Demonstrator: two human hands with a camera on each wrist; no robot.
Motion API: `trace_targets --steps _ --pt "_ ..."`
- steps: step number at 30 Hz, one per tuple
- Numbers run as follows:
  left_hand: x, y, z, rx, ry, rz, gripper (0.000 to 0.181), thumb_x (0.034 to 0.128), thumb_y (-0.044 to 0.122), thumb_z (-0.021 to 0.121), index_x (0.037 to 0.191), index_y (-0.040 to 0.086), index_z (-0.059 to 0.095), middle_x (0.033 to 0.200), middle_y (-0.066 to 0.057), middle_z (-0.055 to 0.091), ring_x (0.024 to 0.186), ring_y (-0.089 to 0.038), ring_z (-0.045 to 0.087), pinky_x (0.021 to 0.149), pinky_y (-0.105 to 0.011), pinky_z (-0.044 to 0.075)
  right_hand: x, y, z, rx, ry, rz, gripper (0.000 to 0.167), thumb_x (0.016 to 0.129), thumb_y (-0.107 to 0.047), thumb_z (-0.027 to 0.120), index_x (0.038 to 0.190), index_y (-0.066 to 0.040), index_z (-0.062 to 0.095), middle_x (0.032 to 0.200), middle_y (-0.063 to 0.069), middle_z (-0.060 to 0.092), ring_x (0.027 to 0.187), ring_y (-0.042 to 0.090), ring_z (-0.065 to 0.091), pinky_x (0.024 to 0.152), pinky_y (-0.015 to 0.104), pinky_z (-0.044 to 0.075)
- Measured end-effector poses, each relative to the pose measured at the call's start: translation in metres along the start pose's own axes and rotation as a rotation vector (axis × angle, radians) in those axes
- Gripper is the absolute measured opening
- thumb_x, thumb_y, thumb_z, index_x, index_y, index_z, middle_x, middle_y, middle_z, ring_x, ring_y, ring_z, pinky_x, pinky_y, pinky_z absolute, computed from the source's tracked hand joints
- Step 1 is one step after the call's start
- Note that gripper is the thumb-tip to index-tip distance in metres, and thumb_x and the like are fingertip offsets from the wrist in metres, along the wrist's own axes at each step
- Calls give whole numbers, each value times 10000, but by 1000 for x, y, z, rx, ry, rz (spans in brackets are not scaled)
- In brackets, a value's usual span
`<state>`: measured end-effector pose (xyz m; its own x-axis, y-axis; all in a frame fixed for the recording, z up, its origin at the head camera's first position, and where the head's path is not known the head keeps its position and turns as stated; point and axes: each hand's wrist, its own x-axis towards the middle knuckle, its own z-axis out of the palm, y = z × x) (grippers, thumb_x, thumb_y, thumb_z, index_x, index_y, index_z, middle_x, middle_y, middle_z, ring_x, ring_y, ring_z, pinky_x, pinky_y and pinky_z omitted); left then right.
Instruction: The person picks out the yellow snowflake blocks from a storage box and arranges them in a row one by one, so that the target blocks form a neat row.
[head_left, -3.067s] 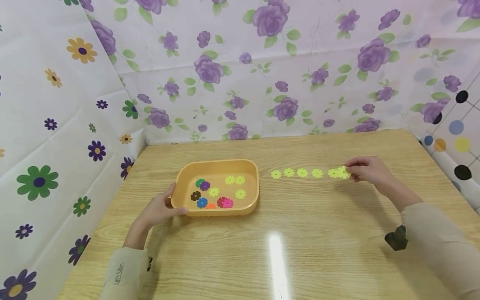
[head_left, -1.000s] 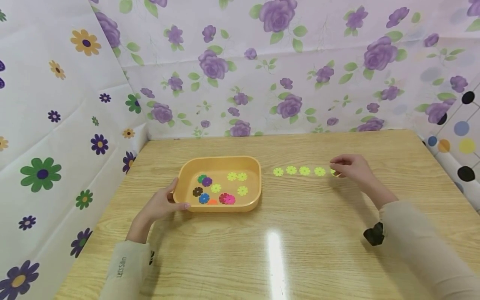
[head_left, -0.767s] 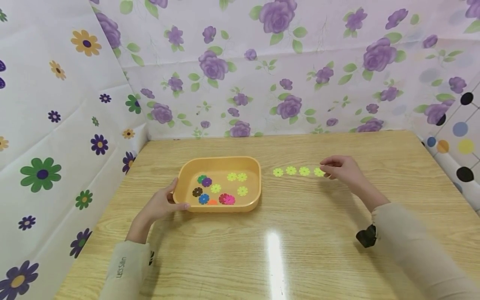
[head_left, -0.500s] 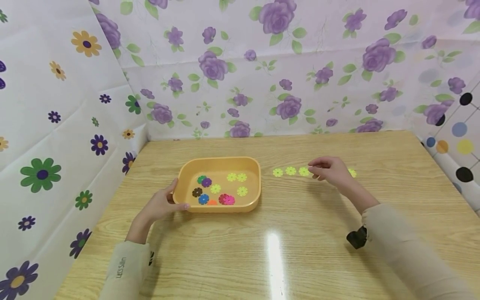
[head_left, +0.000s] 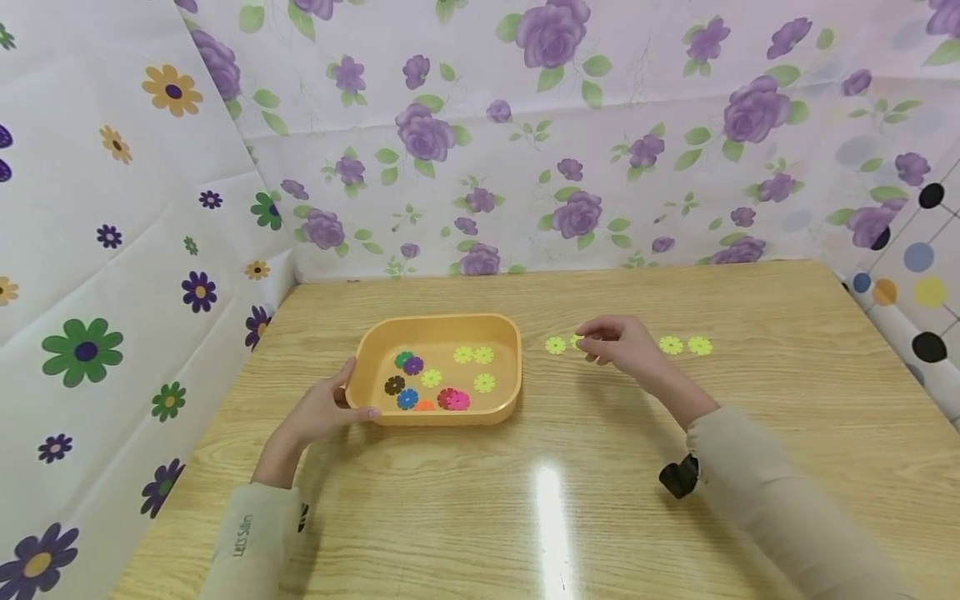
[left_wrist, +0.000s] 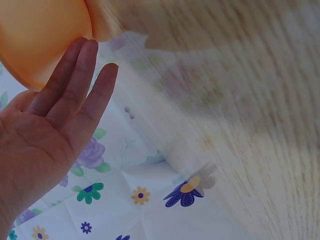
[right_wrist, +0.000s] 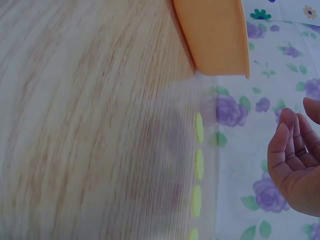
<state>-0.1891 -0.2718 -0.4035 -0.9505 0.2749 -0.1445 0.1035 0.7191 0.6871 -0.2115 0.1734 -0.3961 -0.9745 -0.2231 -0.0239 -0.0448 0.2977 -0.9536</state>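
Observation:
An orange plastic basin (head_left: 442, 419) stands left of centre on the table, holding several flower-shaped plastic discs in yellow, green, purple, brown, blue, orange, red and pink. My left hand (head_left: 318, 410) holds its left end, thumb on the front rim and fingers against the outer wall; the left wrist view shows those fingers nearly straight. To the right of the basin runs a row of yellow flower discs (head_left: 700, 345). Over that row hovers my right hand (head_left: 621, 343), fingers loosely bent with nothing visible between them, hiding the middle discs in the head view. The right wrist view shows it apart from the row.
The wooden table (head_left: 465, 508) meets a purple-flowered cloth (head_left: 420, 183) at the back and a daisy-printed cloth (head_left: 112, 275) on the left. A bright light reflection (head_left: 553, 517) lies on the tabletop.
My right hand has let go of a yellow disc at the row's right end and moved left along the row, uncovering the right-hand discs. The left hand stays on the basin.

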Motion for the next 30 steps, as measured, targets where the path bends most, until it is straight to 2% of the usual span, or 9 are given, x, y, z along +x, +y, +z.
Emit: trace_targets --steps 9,15,19,23,27,30 --pt "0 1 0 -6 1 6 1022 739 365 747 1437 -23 108 1335 -298 386 979 -277 584 877 -434 441 5 -11 24 22 -31 -12 276 864 -110 624 1072 71 603 882 173 625 728 211 606 703 407 506" --pt "0 0 0 -4 1 2 1024 740 376 743 1439 -14 106 1348 -292 372 973 -269 584 877 -432 441 11 -19 41 34 -57 -37 257 861 -98 624 1065 58 613 852 115 629 708 190 599 694 413 507" --pt "0 -1 0 -1 -1 -3 1024 742 374 742 1440 -13 100 1355 -292 363 977 -273 581 878 -432 441 15 -24 56 40 -75 -51 266 854 -98 633 1069 57 615 846 107 621 736 263 606 693 415 508" --pt "0 1 0 -4 -3 -4 1022 744 361 744 1439 -18 97 1350 -295 367 981 -276 581 876 -430 442 18 -29 72 43 -91 -61 259 840 -94 647 1061 38 624 838 95 615 751 295 604 652 347 509" --pt "-1 2 0 -11 -7 4 1013 749 346 743 1436 -26 99 1334 -305 381 969 -273 586 864 -424 451 23 -32 86 42 -104 -71 248 824 -93 665 1044 18 634 827 90 610 712 241 597 646 372 510" --pt "-1 2 -1 -12 -6 9 1010 749 343 743 1437 -24 101 1332 -307 382 966 -273 588 860 -421 454 27 -33 96 35 -111 -68 253 814 -92 678 1046 3 640 837 92 611 721 261 606 659 402 511"
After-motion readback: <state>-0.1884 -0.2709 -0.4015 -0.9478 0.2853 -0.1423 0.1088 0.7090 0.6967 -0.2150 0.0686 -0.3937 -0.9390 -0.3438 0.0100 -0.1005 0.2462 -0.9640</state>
